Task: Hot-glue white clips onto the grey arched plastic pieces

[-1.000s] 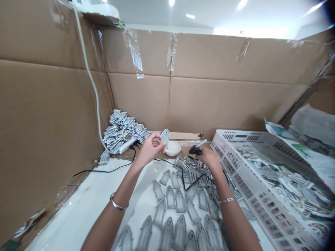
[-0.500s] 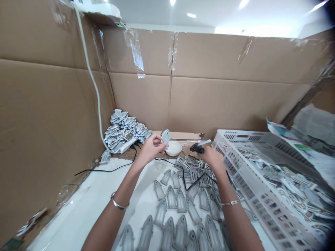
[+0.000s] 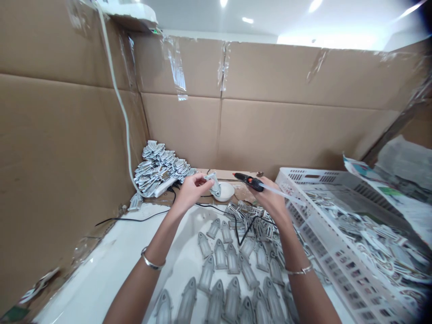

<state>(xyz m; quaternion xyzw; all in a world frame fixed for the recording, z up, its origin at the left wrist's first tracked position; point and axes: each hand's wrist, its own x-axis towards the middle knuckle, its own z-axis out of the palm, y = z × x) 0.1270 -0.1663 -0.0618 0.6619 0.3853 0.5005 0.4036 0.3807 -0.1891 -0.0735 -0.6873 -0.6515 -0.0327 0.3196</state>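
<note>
Since I'm boxed in by taped cardboard walls (image 3: 270, 135) from 9 round to 2 o'clock, it's all one tight corner. White-topped bench (image 3: 101, 279) runs out in front of me. White plastic crate (image 3: 303, 173) at 3 o'clock, full of loose printed pieces, with a printed sheet (image 3: 381, 191) draped beyond it at 2. Stacked pile of printed pieces (image 3: 157, 168) at 11, beside a white power strip (image 3: 165, 186). Rows of grey arched pieces (image 3: 220, 254) lie flat on the bench at 6, with a loose heap of pieces (image 3: 251, 220) just past them around 12 to 1.

Left hand (image 3: 192, 191) is pinched on one grey arched piece (image 3: 212, 184), held at 12 over a white bowl (image 3: 226, 191); can't tell if it touches the bowl. Right hand (image 3: 272, 202) is clamped around a black hot glue gun (image 3: 248, 181), nozzle aimed toward 9, glue stick (image 3: 283, 192) poking out the back toward 3. Hands apart, but only just.

Risks: nozzle sits close to my left fingers, so a slip could burn them. Black cord (image 3: 216, 208) trails over the heap, so a sharp tug could scatter pieces. Any drip could land on the bowl or the rows.
</note>
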